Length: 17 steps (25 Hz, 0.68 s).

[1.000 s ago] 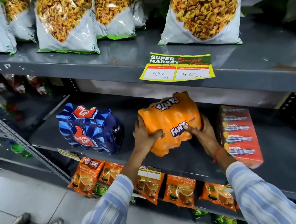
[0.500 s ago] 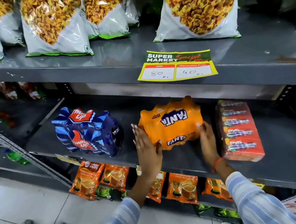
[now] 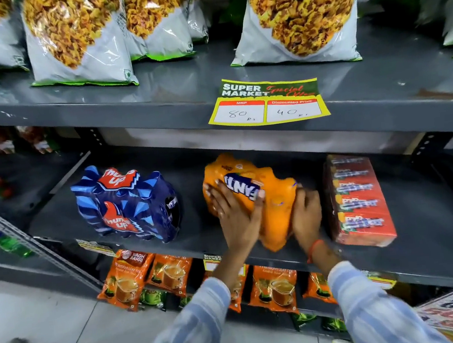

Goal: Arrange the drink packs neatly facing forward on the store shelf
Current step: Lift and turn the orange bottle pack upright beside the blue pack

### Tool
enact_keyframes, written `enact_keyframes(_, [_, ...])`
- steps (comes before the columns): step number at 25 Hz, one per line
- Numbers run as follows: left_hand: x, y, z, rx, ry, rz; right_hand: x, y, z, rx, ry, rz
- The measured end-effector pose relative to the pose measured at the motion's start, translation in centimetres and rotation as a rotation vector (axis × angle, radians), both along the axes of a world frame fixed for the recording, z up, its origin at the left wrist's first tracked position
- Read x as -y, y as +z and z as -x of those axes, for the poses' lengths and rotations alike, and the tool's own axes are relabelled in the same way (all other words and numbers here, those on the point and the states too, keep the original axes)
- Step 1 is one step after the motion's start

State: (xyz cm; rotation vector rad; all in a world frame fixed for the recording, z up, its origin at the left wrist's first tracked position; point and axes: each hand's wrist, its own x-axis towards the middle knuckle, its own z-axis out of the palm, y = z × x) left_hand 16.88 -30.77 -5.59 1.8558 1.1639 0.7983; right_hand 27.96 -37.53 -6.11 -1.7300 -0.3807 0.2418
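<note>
Risk of slipping: the orange drink pack [image 3: 265,209] is lying skewed on the middle shelf [image 3: 437,247], its logo running diagonally and its near corner reaching close to the shelf edge; I am judging that a strong turn could be pushing that corner over the lip, and the smooth wrap could be sliding.
Left hand: the left hand [image 3: 238,212] is lying flat and open on top of the pack, fingers spread over the logo, pressing and not gripping.
Right hand: the right hand [image 3: 306,213] is cupping the right side of the pack, fingers curled against the wrap; a full grip I cannot tell, because the picture is blurring there.
Risk of bumping: the red carton pack [image 3: 358,199] is standing just beside the right hand, so a wide swing of the pack could be knocking it out of line or squeezing the hand between the two.
Left neighbour: the blue drink pack [image 3: 128,206] is sitting well apart on the same shelf, also a little turned, and it is not blocking anything.
Above: the upper shelf [image 3: 155,95] with the price tag [image 3: 268,101] is hanging low over the pack, so lifting high is looking difficult; snack bags [image 3: 77,36] are standing on it.
Below: tea pouches [image 3: 127,279] are hanging under the shelf edge, where a falling pack would be hitting them.
</note>
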Motion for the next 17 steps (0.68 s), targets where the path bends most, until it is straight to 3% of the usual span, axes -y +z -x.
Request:
enact_keyframes(5, [-6.5, 1.4, 2.4, 0.210, -0.354, 0.360, 0.6, -1.5, 5.7, 0.111, 0.080, -0.024])
enact_keyframes(7, [-7.7, 2.5, 3.6, 0.190, -0.251, 0.329, 0.3, -1.7, 6.8, 0.183, 0.141, 0.013])
enact_keyframes(11, [-1.5, 2.0, 4.4, 0.345, 0.279, 0.168, 0.5, -2.6, 7.1, 0.243, 0.221, -0.023])
enact_keyframes(12, [0.9, 1.5, 4.2, 0.350, 0.285, 0.141, 0.5, -2.4, 6.6, 0.257, 0.210, -0.038])
enact_keyframes(15, [3.6, 0.9, 2.8, 0.085, 0.179, 0.083, -0.5, -1.0, 4.2, 0.295, 0.106, -0.048])
enact_keyframes(17, [2.8, 1.2, 2.5, 0.052, 0.178, 0.104, -1.2, 0.0, 2.7, 0.296, 0.054, -0.041])
